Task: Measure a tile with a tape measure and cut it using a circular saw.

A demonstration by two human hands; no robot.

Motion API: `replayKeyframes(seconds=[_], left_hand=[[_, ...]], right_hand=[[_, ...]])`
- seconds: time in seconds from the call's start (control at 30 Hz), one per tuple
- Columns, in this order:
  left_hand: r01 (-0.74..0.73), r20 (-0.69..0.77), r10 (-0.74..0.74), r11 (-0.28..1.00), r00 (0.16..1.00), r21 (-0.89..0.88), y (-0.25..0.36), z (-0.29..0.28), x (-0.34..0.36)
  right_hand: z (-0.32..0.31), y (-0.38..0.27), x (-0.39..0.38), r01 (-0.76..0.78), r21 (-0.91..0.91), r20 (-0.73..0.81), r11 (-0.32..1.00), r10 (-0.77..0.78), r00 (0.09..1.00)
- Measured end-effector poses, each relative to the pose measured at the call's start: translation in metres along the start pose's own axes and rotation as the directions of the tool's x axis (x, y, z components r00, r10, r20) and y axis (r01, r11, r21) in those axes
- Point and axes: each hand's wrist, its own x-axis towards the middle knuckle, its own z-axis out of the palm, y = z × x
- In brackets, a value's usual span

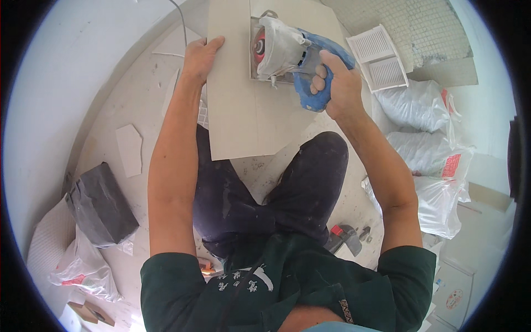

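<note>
A large beige tile (238,119) lies across the far part of the view, partly over my knees. My left hand (202,58) grips its left edge, the thumb resting on the top face. My right hand (338,83) is wrapped around the blue handle of a handheld circular saw (283,48). The saw has a dusty whitish guard and a red disc hub on its left side. Its base rests on the tile, next to a straight line running toward the far edge. Whether the blade is turning cannot be told.
Several white plastic bags (415,108) stand along the right wall, near a white slatted panel (379,58). A dark wrapped box (102,205) and a tile offcut (129,149) are at left. A tool (345,238) with a red part lies by my right thigh. A cable (182,19) runs at upper left.
</note>
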Motion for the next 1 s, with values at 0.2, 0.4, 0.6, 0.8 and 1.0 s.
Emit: replayKeyframes(seconds=[0.2, 0.4, 0.6, 0.8, 1.0], left_hand=[[-0.001, 0.002, 0.001, 1.000, 1.000, 0.017, -0.001, 0.004, 0.004], [0.011, 0.021, -0.010, 0.999, 1.000, -0.030, -0.009, 0.000, 0.011], [-0.003, 0.016, 0.004, 0.998, 1.000, -0.057, -0.006, 0.004, 0.011], [-0.012, 0.001, 0.012, 0.999, 1.000, -0.041, -0.008, -0.001, 0.015], [-0.011, 0.003, 0.011, 0.999, 1.000, -0.032, -0.004, 0.006, 0.011]], right_hand=[[-0.003, 0.000, 0.000, -0.006, 0.012, -0.004, 1.000, 0.006, 1.000], [-0.001, 0.000, 0.000, -0.019, 0.000, 0.004, 1.000, 0.019, 1.000], [-0.004, 0.000, 0.001, -0.017, 0.003, 0.005, 1.000, 0.017, 1.000], [-0.001, 0.000, 0.000, -0.035, 0.009, 0.000, 0.999, 0.035, 0.999], [-0.006, -0.001, -0.001, -0.024, 0.030, -0.015, 0.999, 0.025, 1.000]])
